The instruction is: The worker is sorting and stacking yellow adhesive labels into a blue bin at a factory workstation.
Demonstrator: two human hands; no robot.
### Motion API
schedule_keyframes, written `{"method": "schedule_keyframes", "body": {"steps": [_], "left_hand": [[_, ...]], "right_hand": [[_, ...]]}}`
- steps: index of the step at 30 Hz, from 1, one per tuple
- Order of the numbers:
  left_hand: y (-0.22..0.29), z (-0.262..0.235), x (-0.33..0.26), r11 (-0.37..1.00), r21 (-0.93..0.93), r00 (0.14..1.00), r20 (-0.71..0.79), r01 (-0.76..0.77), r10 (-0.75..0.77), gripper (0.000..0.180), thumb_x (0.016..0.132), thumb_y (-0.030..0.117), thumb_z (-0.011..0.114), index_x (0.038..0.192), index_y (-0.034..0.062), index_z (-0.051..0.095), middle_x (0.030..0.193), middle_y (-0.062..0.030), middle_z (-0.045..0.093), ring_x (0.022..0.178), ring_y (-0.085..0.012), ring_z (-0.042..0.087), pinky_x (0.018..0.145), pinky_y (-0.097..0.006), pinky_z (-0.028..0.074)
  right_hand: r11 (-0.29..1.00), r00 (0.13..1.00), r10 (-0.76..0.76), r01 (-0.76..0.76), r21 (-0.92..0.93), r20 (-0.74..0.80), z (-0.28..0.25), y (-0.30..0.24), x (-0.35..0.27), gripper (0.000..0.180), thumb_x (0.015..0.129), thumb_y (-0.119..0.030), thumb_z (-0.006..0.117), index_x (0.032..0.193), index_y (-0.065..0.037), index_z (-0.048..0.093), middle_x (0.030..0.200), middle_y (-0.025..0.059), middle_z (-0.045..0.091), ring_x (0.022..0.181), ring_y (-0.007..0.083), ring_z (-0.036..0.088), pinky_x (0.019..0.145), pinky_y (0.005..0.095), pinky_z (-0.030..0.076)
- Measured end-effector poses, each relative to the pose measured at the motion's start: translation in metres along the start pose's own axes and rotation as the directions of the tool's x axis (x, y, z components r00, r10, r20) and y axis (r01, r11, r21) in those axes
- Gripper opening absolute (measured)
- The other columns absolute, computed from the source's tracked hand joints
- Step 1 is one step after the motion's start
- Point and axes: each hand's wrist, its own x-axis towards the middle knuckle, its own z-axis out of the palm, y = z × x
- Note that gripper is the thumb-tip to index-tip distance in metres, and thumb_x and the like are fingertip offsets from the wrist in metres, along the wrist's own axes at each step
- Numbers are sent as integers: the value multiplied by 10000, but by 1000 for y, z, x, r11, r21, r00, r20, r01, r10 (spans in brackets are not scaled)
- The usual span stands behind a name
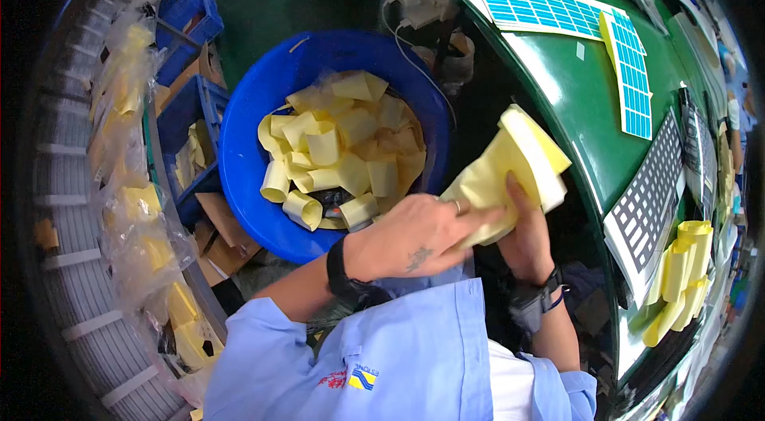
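Observation:
My right hand (527, 236) grips a folded bundle of yellow paper sheets (496, 167), its thumb lying over the near face. My left hand (414, 236), with a ring on one finger, is closed at the lower left end of the same bundle. Its fingertips are partly hidden by the paper and slightly blurred. The bundle is held in front of my body, between a blue tub (239, 174) and a green table (550, 90). Inside the tub lie many curled yellow paper strips (323, 146).
On the table lie sheets of blue labels (542, 6), a black sheet with white squares (649, 198) and rolled yellow strips (681, 273). Left of the tub stand blue crates (179, 114) and cardboard (227, 218). A roller conveyor (72, 230) carries plastic-wrapped yellow pieces. A white cable hangs beside the table.

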Motion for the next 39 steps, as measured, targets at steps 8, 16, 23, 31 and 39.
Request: {"method": "schedule_keyframes", "body": {"steps": [8,16,23,31,39], "left_hand": [[-203,60,-76,577,-17,563,242,817,-790,497,706,479,625,892,18,608,797,-141,609,740,-132,567,637,-251,446],[-244,126,-137,706,-56,706,-12,706,-708,359,609,319,683,819,46,582,696,-120,591,616,-266,568,564,-378,450],[-135,-4,-95,341,-871,754,49,354,-655,432,821,202,547,1207,31,452,775,39,560,618,-15,497,512,-151,386],[-59,-26,-37,455,-869,885,-43,197,-464,323,898,262,443,1046,-4,550,915,-34,592,783,-62,547,694,-191,437],[-35,-12,-6,688,-688,847,-205,231,-490,514,910,435,337,812,-17,561,615,-62,544,605,-121,510,598,-260,413]], "right_hand": [[944,954,-249,278,-179,168,-39,-28,-38,353,834,-172,518,1138,-16,428,1081,150,524,1012,257,502,893,397,385],[909,656,-380,394,133,653,-46,-45,-44,126,812,-143,561,826,-20,538,786,161,605,767,335,597,711,432,494],[963,665,-106,255,-91,739,-44,-42,-34,176,755,-162,655,794,-3,593,888,208,592,745,273,621,592,339,524],[577,719,-53,588,-566,693,4,-41,-13,245,706,-219,617,894,-66,654,1317,165,344,1208,290,346,993,386,253],[779,914,-96,316,-541,395,-7,-16,-7,423,782,-257,612,1124,-39,495,1100,63,546,1026,163,502,859,294,411]]}}
